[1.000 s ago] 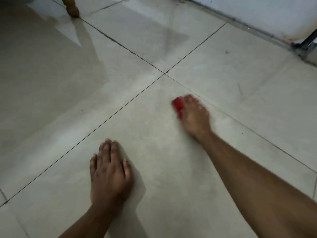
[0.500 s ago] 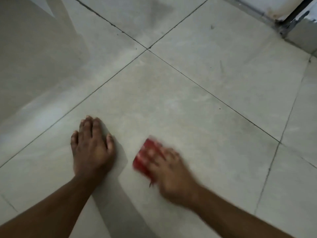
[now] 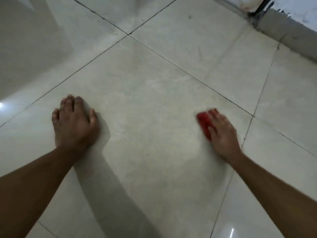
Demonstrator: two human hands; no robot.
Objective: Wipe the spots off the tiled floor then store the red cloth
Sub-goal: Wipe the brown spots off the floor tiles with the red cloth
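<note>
The tiled floor (image 3: 151,103) is pale grey with dark grout lines and fills the view. The red cloth (image 3: 204,123) lies flat on the middle tile at the right, mostly covered by my right hand (image 3: 222,133), which presses down on it with fingers spread; the hand is motion-blurred. My left hand (image 3: 74,123) rests palm-down on the same tile at the left, holding nothing. Faint smeared streaks mark the tile between the two hands. A few small dark specks (image 3: 199,87) dot the floor further away.
A grey skirting and white wall (image 3: 291,30) run along the top right, with a dark vertical frame (image 3: 261,7) at the corner. A large shadow covers the upper left tiles.
My right hand swept the red cloth from the far middle back beside my left hand, then out to the right side of the tile. The left hand stayed planted; the view tilted down.
</note>
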